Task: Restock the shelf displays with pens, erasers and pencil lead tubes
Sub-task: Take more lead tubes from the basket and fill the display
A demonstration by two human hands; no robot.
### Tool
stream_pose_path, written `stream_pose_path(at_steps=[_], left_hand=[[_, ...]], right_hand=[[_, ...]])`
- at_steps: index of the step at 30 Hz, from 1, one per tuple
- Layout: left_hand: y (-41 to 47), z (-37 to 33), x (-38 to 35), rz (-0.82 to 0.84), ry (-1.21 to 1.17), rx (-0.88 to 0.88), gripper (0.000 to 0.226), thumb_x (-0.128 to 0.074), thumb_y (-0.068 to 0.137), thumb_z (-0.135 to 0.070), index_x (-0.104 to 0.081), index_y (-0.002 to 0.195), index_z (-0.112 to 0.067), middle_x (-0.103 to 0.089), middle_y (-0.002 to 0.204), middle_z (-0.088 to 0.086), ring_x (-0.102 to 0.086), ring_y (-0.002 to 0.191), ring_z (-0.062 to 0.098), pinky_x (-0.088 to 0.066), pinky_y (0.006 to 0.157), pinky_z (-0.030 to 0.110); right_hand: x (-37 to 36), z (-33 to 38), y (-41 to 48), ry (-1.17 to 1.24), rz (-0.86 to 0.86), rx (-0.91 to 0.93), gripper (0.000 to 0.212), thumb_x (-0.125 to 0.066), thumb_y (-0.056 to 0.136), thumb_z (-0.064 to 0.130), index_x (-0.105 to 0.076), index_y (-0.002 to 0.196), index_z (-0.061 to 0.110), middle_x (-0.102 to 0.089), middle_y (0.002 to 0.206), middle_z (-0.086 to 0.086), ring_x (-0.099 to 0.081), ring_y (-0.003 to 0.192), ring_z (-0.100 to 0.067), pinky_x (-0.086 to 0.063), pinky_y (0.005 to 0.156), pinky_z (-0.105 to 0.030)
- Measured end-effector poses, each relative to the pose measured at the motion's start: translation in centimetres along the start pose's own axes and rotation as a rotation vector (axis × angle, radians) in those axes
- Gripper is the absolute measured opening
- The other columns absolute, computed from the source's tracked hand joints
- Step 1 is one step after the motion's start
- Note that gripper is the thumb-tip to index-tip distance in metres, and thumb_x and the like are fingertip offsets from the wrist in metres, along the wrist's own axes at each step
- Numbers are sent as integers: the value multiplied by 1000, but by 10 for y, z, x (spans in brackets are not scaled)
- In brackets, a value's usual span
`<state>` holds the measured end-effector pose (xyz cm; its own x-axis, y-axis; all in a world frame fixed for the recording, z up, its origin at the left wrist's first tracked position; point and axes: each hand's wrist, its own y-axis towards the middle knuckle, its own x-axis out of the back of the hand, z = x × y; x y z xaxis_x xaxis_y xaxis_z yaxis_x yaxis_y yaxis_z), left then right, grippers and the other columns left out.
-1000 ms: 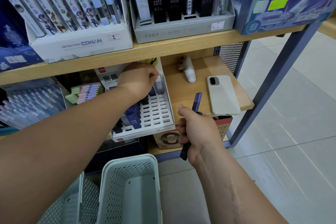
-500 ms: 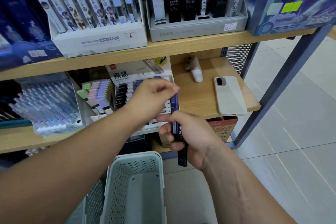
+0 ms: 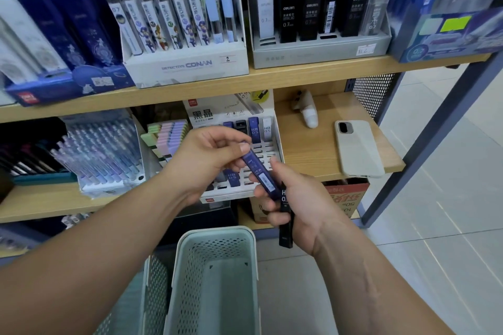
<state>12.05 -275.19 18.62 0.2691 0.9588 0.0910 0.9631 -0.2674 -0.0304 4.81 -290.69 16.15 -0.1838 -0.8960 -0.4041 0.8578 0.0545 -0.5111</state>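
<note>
While I face the shelf (image 3: 307, 160), my left hand (image 3: 209, 155) pinches the upper end of a blue lead tube (image 3: 261, 174) between thumb and fingertips. My right hand (image 3: 302, 204) curls around its lower end together with a black tube (image 3: 285, 231), which sticks out below my palm. Both hands hover in front of the white slotted tray (image 3: 268, 148) on the shelf, where a few tubes stand in the back row. A pale green basket (image 3: 217, 236) sits below my arms, and a phone (image 3: 359, 149) lies face down to the right of the tray.
</note>
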Motion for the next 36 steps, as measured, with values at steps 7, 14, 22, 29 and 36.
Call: stream_pose_path(at_steps=[7,14,22,29,36], left_hand=[[0,4,-6,-91,-109,72,14,-76,78,-6,-74,92,-6,-74,80,13,-68,67,19,-58,62,24],[3,2,-18,-158,-228,203,5,-73,83,1,-71,87,-2,-75,80,15,-72,68,18,-58,60,23],[23,-3,-17,-232,135,37,15,-77,82,1,-73,87,-12,-75,79,9,-69,69,15,-55,60,23],[67,3,-15,-207,626,-146,17,-78,83,-11,-71,83,-26,-69,80,-11,-63,72,3,-54,73,17],[87,6,-19,-152,819,-167,13,-73,89,-15,-69,92,-27,-65,86,-14,-61,82,3,-47,78,13]], right_hand=[[3,-1,5,47,-107,84,7,-70,93,12,-71,100,10,-60,78,-3,-43,48,-8,-26,39,-19],[7,1,6,101,-163,142,16,-72,91,6,-71,107,9,-62,73,0,-41,46,-6,-27,39,-19],[14,2,4,44,-420,137,12,-73,88,27,-66,92,17,-64,74,-3,-45,55,-14,-31,42,-23],[17,11,-2,199,-423,101,21,-65,96,31,-66,100,10,-61,52,4,-42,36,-5,-30,34,-20],[21,12,1,237,-415,113,21,-66,95,30,-67,100,10,-60,50,7,-41,37,-6,-29,34,-20]])
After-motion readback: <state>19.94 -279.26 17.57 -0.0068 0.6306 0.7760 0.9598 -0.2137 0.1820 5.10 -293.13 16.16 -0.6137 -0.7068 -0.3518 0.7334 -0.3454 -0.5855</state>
